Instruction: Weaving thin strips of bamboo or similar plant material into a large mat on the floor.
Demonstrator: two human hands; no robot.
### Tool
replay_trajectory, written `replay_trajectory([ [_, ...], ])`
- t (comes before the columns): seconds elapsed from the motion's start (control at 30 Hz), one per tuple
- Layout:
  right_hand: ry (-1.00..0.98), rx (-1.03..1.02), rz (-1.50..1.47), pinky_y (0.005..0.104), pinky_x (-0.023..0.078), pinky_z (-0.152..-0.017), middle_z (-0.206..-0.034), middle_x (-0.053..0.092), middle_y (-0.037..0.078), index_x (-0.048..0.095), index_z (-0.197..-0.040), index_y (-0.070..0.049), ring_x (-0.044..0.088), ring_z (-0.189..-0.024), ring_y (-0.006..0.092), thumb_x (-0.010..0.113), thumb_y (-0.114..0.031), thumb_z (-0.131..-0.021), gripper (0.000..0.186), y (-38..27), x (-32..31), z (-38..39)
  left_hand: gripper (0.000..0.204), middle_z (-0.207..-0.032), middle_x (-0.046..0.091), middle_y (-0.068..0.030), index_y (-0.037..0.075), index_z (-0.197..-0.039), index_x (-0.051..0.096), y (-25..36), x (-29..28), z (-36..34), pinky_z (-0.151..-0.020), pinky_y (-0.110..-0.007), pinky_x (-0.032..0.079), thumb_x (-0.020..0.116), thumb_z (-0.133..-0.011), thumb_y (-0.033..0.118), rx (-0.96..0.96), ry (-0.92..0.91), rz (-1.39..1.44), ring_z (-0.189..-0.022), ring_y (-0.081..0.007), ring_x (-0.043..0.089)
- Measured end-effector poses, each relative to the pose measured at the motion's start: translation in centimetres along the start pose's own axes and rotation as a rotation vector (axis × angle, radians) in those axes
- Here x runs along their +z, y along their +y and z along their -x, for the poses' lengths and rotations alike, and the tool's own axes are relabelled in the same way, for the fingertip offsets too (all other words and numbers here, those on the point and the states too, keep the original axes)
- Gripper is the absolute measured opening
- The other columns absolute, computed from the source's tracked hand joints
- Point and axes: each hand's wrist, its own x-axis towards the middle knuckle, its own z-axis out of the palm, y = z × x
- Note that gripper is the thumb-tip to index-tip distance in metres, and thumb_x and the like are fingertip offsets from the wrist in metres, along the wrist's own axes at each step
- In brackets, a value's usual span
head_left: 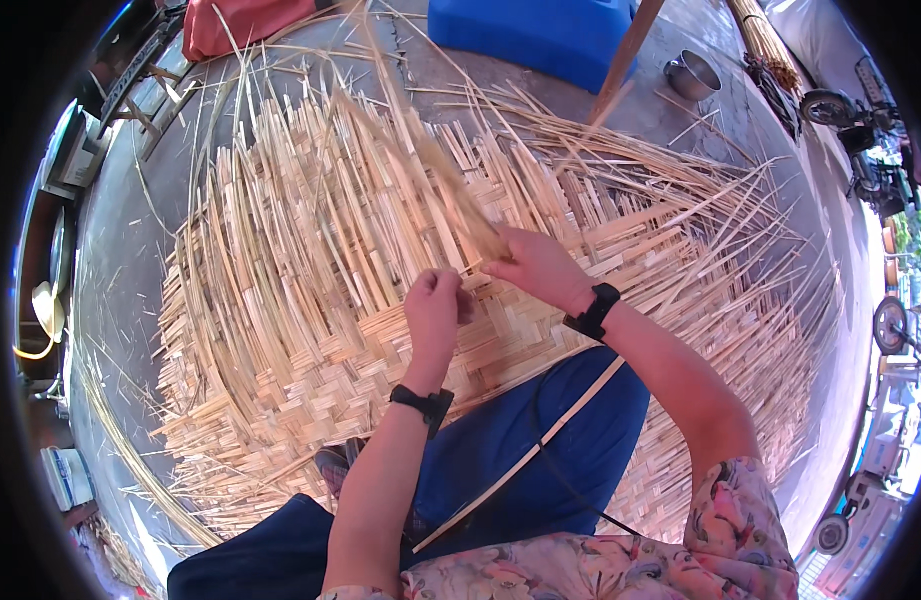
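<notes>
Beneath both hands spreads a large half-woven mat [411, 345] of pale split bamboo strips, with a tight zigzag weave near me and loose strip ends fanning outward. My right hand [541, 268] is closed around a few bamboo strips [451, 185], raised off the mat and smeared by motion toward the far side. Just left of it, my left hand [436, 305] hovers over the weave with fingers curled together; what they pinch, if anything, is hidden. Each wrist wears a black band. A single narrow strip [521, 455] lies slanting across my blue-trousered leg.
Beyond the mat stand a blue plastic container [541, 35], a wooden pole [626, 60] and a metal pot [693, 76]. A red cloth-like thing [243, 25] is at the far left. Loose strips litter the grey floor [121, 290]. Motorcycles [861, 120] are parked along the right.
</notes>
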Motion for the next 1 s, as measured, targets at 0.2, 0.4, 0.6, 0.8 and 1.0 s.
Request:
replay_trajectory([
  [0.2,0.35,0.085,0.183,0.0451,0.049,-0.076,-0.088,0.065,0.012,0.06,-0.101,-0.004,0.062,-0.088,0.0347,0.063,-0.024,-0.09,0.023,2.1,-2.6,-0.6,0.033,-0.055,0.064,-0.0072,0.0,-0.07,0.066,-2.5,0.1,1.7,-0.054,-0.031,0.055,0.061,-0.089,0.026,0.023,-0.262,-0.966,-0.052,-0.0184,0.066],
  [0.4,-0.059,-0.23,0.673,0.0417,0.049,-0.078,-0.09,0.066,0.008,0.065,-0.095,-0.011,0.061,-0.091,0.0273,0.065,-0.022,-0.083,0.016,5.5,-2.9,-1.2,0.033,-0.053,0.063,-0.0054,0.003,-0.071,0.068,-2.2,-0.4,1.5,-0.052,-0.031,0.053,0.057,-0.092,0.026,-0.156,-0.315,-0.778,-0.047,-0.0171,0.065],
  [0.6,-0.402,0.026,0.388,0.046,0.049,-0.08,-0.084,0.064,0.013,0.064,-0.092,-0.011,0.062,-0.093,0.0353,0.06,-0.028,-0.092,0.017,6.0,-4.3,-1.7,0.031,-0.084,0.071,-0.0134,-0.002,-0.096,0.066,-0.8,-3.3,3.1,-0.07,-0.033,0.056,0.058,-0.094,0.028,-0.135,-0.305,-0.428,-0.079,-0.0205,0.072],
  [0.8,-0.493,0.045,0.538,0.0461,0.051,-0.077,-0.088,0.069,0.012,0.069,-0.091,-0.013,0.067,-0.09,0.0335,0.059,-0.032,-0.089,0.02,3.3,-4.1,-2.2,0.08,-0.155,0.025,-0.0315,-0.001,-0.149,0.031,-4.7,-7.0,3.6,-0.118,-0.052,0.018,0.06,-0.093,0.048,0.674,0.19,-1.347,-0.147,-0.0449,0.017],
  [1.0,-0.319,-0.024,0.558,0.0455,0.051,-0.068,-0.079,0.069,0.007,0.07,-0.08,-0.015,0.068,-0.082,0.0288,0.064,-0.035,-0.083,0.021,5.3,-5.4,0.3,0.095,-0.155,0.013,-0.0392,-0.003,-0.153,0.021,-3.7,-6.7,4.3,-0.118,-0.059,0.01,0.062,-0.089,0.054,0.611,-0.055,-1.508,-0.147,-0.0511,0.009],
])
